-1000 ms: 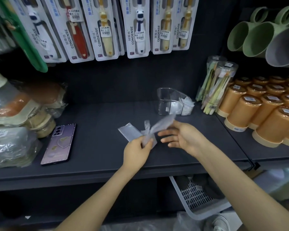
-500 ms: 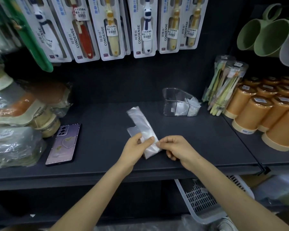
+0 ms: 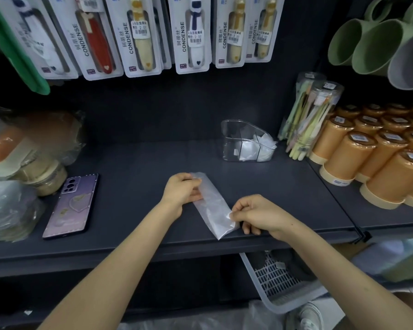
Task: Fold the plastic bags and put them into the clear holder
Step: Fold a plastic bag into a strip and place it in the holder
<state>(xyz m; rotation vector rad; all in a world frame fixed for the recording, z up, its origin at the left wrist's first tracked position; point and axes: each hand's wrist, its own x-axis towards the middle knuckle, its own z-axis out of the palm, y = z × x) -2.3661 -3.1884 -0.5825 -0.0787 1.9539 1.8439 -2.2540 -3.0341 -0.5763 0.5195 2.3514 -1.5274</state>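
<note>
A translucent white plastic bag point(image 3: 212, 206), folded into a long narrow strip, lies slantwise on the dark shelf point(image 3: 134, 167). My left hand point(image 3: 181, 191) holds its far end, fingers curled over the strip. My right hand point(image 3: 253, 215) pinches the near end between thumb and fingers. The clear holder point(image 3: 234, 136) stands behind at the back of the shelf, with folded white bags in its right part.
A purple phone point(image 3: 72, 206) lies at the left, beside wrapped goods point(image 3: 12, 206). Orange cups point(image 3: 372, 163) and a tube of toothbrushes point(image 3: 308, 120) fill the right. Packaged toothbrushes point(image 3: 191, 34) hang above. A white basket point(image 3: 277, 282) sits below the shelf edge.
The bag went from hanging loose between my hands to a flat strip on the shelf. My left hand slid to its far end, my right to its near end.
</note>
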